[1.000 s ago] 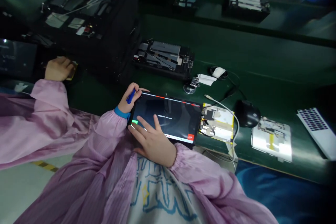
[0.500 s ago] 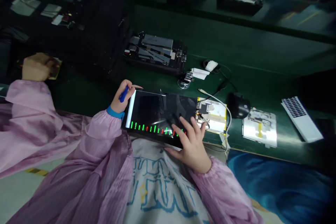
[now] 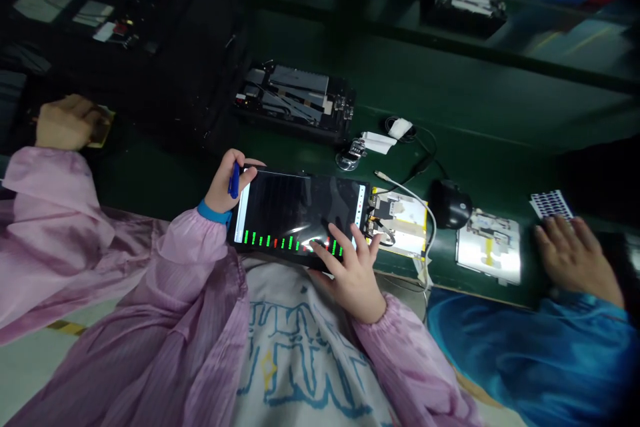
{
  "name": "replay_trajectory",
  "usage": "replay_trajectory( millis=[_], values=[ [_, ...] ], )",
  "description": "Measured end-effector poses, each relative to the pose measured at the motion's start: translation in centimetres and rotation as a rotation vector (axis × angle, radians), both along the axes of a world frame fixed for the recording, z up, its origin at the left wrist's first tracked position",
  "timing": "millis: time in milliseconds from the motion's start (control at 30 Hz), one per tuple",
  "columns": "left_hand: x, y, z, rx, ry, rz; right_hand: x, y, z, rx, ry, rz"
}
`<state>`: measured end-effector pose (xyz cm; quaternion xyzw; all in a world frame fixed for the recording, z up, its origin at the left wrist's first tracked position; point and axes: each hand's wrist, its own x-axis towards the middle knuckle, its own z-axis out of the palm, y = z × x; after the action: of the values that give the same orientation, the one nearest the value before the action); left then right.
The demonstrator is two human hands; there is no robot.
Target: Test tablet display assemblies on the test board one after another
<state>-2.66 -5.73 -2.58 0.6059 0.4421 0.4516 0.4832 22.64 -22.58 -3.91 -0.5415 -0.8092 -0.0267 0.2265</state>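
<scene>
A dark touch screen lies in front of me, lit, with a row of green and red bars along its lower edge. My left hand, with a blue wristband, grips the screen's left end, thumb on the glass. A small blue stick-like piece is also held in that hand. Over the lower right of the screen, my right hand has its fingers spread, the fingertips at the glass. Beside the screen's right end lies an opened board with a white and yellow battery, joined by short cables.
Behind the screen stands a black holder with several panels. A white cable, a black round device and a silver unit lie to the right. Co-workers' hands are at the left and on a label sheet at the right.
The screen and both my hands have shifted slightly left in view. My right fingers moved left along the bars. A co-worker's blue-sleeved hand has come onto the label sheet at the right.
</scene>
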Motion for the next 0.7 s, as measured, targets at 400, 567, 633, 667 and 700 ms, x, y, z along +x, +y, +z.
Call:
replay_trajectory(
  millis=[400,567,633,667,700],
  values=[
    [-0.6,0.3,-0.5,0.027,-0.101,-0.033,3.2,2.7,-0.1,-0.002,0.242,-0.212],
    [-0.7,0.4,-0.2,0.009,-0.080,-0.031,3.5,1.3,-1.1,-0.044,0.180,-0.144],
    [-0.7,0.2,0.0,-0.007,-0.084,-0.032,3.8,1.1,-1.2,-0.062,0.152,-0.087],
    [-0.7,0.1,0.1,-0.017,-0.090,-0.030,3.9,1.1,-1.3,-0.061,0.138,-0.062],
    [-0.7,0.0,0.1,-0.030,-0.096,-0.026,4.0,1.2,-1.2,-0.055,0.126,-0.045]
  ],
)
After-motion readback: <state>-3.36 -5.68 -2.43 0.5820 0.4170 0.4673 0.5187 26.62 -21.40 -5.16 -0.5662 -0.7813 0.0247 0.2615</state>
